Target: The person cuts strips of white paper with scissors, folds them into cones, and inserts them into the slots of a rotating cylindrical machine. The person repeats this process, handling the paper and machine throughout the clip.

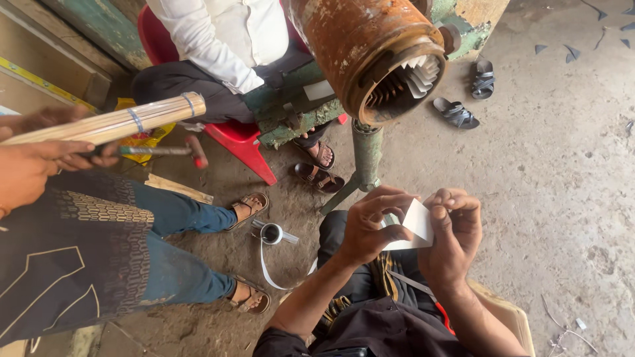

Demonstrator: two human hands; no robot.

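Fingers (387, 198) of both hands are pinching 1 small white paper piece (417, 225) just above the person's lap: the left hand (370, 225) is curling its fingertips over the top left edge with the thumb pressing underneath, and the right hand (453, 228) is closing thumb and forefinger on the right edge, the other fingers folding in tight. From where I am standing, the biggest thing is hanging over all of it, a rusty orange motor housing (360, 46) with white paper strips (420, 69) sticking out of the slots inside its open end, sitting on a green metal stand (364, 158) whose legs are spreading on the concrete floor (562, 185). Behind it 1 person in a white shirt (225, 33) is sitting on a red plastic chair (241, 142). At the left another person in blue jeans (178, 244) is gripping a bundle of thin bamboo sticks (112, 122) and a red-tipped tool (165, 151). Near that person's sandals a white strip roll (271, 233) is lying on the floor, its loose end trailing towards the seated worker. 2 dark sandals (469, 96) are lying well apart from everyone, to the right of the housing.
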